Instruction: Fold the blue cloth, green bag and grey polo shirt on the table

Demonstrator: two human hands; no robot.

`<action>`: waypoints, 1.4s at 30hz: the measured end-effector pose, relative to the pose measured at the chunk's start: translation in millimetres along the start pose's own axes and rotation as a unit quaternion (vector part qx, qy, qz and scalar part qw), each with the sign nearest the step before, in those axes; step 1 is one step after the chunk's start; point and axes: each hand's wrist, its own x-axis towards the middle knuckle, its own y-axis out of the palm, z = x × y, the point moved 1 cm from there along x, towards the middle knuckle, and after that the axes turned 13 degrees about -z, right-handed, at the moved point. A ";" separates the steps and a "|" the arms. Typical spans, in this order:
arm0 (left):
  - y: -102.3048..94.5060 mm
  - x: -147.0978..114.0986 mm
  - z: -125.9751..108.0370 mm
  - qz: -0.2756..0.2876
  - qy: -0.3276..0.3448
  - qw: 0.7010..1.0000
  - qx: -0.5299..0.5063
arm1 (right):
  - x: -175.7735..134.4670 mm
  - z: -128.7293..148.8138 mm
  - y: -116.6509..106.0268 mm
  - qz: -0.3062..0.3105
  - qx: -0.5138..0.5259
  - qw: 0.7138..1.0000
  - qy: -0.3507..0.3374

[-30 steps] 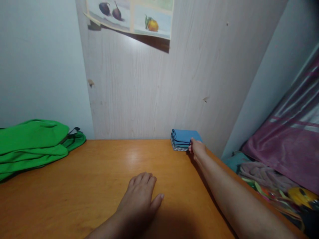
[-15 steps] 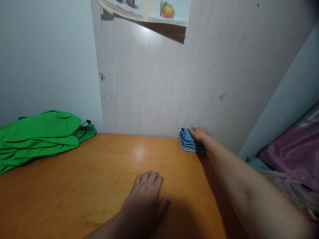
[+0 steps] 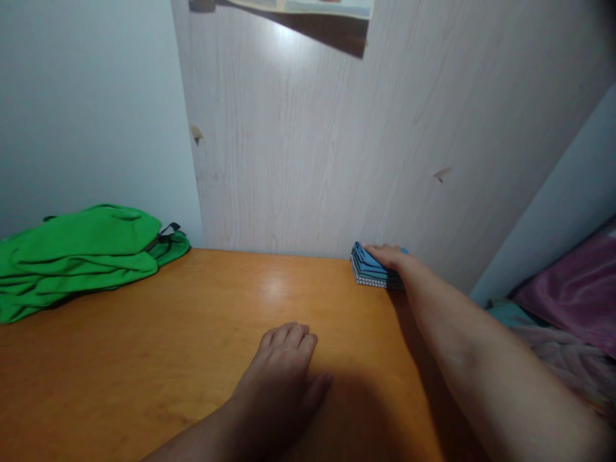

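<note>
A small stack of folded cloths (image 3: 368,265), blue on top and black-and-white checked at the bottom, sits on the wooden table against the back panel. My right hand (image 3: 387,255) lies on top of this stack, fingers stretched toward the panel and partly hidden behind the hand. Nearer to me, my left hand (image 3: 283,366) is palm down over the table, holding nothing. Its fingers point forward, close together and slightly bent, with the thumb apart to the right. Whether its palm touches the tabletop I cannot tell.
A crumpled green garment or bag (image 3: 96,250) with black straps lies on the table (image 3: 206,295) at the left. A pale wood-grain panel (image 3: 298,160) rises behind, with a picture sheet hanging at its top. Pink and grey fabrics (image 3: 572,301) are heaped beyond the right edge.
The view has shifted slightly, so the wall and picture sit higher. My right hand stays on the cloth stack, its fingers looking a little flatter. My left hand is nearly still.
</note>
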 end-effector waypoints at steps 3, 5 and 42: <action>-0.7 -0.7 0.4 -0.002 0.001 1.000 0.003 | -0.6 0.6 1.9 0.039 -0.001 0.999 0.001; -0.8 -1.7 1.2 -0.003 0.001 1.000 0.003 | -1.2 1.3 3.1 0.060 -0.005 0.998 0.005; 1.7 5.2 7.2 -0.008 0.015 1.000 -0.003 | -173.0 62.8 7.7 -0.072 0.154 0.984 0.045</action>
